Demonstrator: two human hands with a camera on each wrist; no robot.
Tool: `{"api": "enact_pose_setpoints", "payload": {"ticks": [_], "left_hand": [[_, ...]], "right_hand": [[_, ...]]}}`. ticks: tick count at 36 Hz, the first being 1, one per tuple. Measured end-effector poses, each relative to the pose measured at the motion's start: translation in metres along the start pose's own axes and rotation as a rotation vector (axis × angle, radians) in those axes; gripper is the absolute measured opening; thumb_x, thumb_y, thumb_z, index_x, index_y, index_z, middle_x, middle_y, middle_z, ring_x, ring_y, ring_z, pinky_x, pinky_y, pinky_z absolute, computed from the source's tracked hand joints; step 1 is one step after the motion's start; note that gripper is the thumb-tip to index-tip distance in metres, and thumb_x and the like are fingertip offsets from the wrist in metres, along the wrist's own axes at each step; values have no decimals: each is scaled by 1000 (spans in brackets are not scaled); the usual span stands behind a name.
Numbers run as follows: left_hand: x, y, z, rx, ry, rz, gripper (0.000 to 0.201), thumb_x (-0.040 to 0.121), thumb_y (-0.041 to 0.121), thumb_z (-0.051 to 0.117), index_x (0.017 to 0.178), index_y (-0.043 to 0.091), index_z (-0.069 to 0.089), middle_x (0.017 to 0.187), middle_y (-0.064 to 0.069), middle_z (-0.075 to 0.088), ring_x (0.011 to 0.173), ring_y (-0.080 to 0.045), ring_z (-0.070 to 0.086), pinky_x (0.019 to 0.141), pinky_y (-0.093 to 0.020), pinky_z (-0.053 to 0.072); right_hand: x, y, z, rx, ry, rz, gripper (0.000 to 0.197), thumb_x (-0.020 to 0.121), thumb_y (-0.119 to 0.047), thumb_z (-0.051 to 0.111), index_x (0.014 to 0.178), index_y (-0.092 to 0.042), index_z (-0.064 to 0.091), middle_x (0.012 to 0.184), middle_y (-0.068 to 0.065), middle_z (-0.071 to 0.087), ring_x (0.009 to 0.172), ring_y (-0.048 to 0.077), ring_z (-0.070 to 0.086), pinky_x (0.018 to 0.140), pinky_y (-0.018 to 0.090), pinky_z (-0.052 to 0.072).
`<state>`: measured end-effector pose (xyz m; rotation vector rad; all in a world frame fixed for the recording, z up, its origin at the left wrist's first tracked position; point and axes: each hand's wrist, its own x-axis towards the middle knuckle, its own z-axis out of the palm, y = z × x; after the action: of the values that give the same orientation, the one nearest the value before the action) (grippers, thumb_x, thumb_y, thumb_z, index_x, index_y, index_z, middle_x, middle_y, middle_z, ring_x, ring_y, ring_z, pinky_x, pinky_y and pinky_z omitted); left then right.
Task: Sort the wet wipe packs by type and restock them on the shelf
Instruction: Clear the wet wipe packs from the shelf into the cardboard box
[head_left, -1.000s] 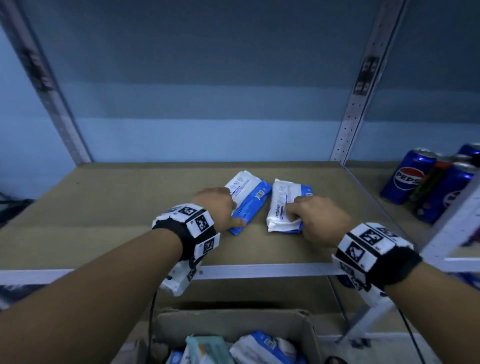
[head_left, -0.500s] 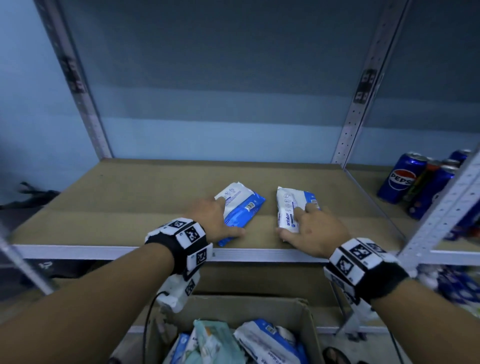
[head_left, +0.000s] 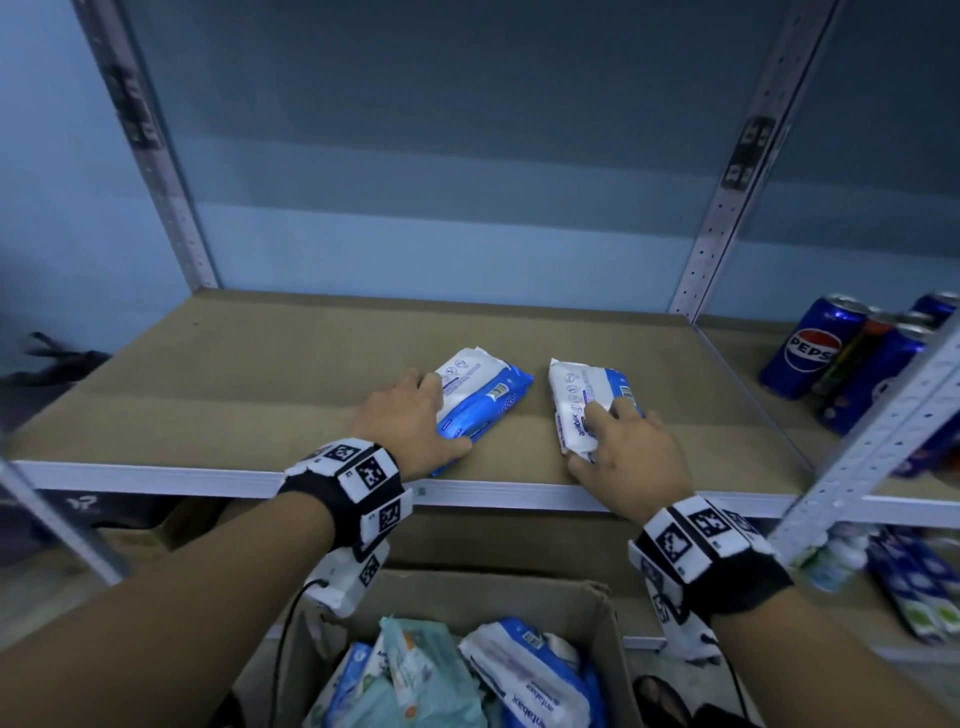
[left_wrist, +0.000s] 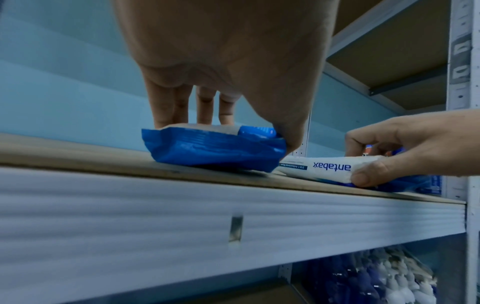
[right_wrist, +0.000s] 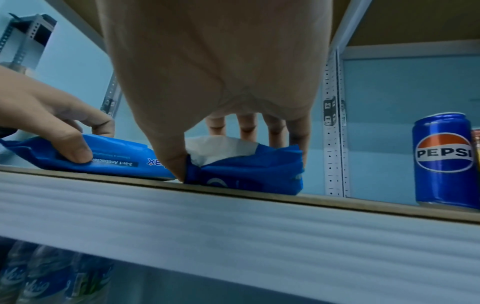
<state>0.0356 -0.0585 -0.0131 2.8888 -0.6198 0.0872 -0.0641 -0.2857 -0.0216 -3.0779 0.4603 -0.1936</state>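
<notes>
Both hands (head_left: 410, 415) slid 2 blue-white packs (head_left: 480, 397) toward shelf (head_left: 208, 473) edge.

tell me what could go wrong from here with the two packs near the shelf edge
1. Both antabax packs, left and right, lie close to the shelf's front edge; a backward drag by the left hand or right hand could tip one into the cardboard box.
2. The Pepsi cans stand nearby; a wide sweep right might topple them.
</notes>
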Motion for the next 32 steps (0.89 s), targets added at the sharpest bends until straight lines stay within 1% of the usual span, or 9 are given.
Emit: {"api": "enact_pose_setpoints", "payload": {"ticks": [5,9,12,14,17,19,22,27,32], "left_hand": [[-13,-10,-2,-44,0,17,54,68,61,67,106,30,44,116,7,49,93,-20,56,75,-32,43],[-27,-17,-2,-87,-35,-2,77,63,55,76,127,28,42,129,3,41,102,-21,56,83,-31,46],[-32,-20,-6,-130,-87,-51,91,61,50,81,136,21,38,136,-4,35,111,-24,53,90,-31,45],[-33,-20,-7,-127,-138,-61,92,60,57,82,132,19,40,126,-2,47,105,-22,53,87,-31,46],[-34,-19,-8,-151,-156,-89,90,55,70,80,121,23,41,108,1,56,94,-19,54,77,-31,46],[-35,-20,-8,-168,-138,-118,87,56,71,78,121,25,41,106,2,56,92,-18,53,76,-31,45],[-37,-21,-5,-158,-97,-137,82,59,72,76,120,28,42,103,4,55,89,-18,52,74,-30,40],[-42,-14,-2,-150,-42,-178,72,64,67,76,115,29,41,100,3,57,86,-18,52,71,-29,38],[-55,-12,5,-178,26,-162,64,69,61,74,113,29,40,107,2,60,86,-18,54,71,-29,38]], "right_hand": [[-14,3,-4,71,-9,-41,43,83,-49,61,118,-24,53,119,-1,50,103,27,50,84,34,42],[-28,5,-8,136,-30,-80,38,79,-46,64,107,-24,52,111,-4,47,102,24,49,82,32,39],[-31,3,-12,212,-81,-17,43,75,-62,62,96,-26,50,107,-4,43,103,22,47,88,34,42],[-27,-1,-15,281,-92,82,55,72,-77,55,94,-27,52,108,-1,42,106,24,47,96,38,42],[-16,-7,-14,223,-130,148,76,72,-86,46,110,-20,55,113,8,51,117,28,45,102,41,39],[-10,-11,-10,163,-148,145,85,75,-84,48,122,-14,49,118,10,57,118,28,46,99,40,40],[-6,-12,-5,126,-133,162,86,77,-74,57,133,-11,40,125,11,54,116,28,49,95,37,40],[-15,-17,3,123,-58,179,79,77,-64,63,131,-12,38,124,13,47,111,33,50,92,38,40],[-35,-21,13,205,50,142,56,79,-49,66,117,-14,43,118,11,45,99,33,48,89,40,41]]}}
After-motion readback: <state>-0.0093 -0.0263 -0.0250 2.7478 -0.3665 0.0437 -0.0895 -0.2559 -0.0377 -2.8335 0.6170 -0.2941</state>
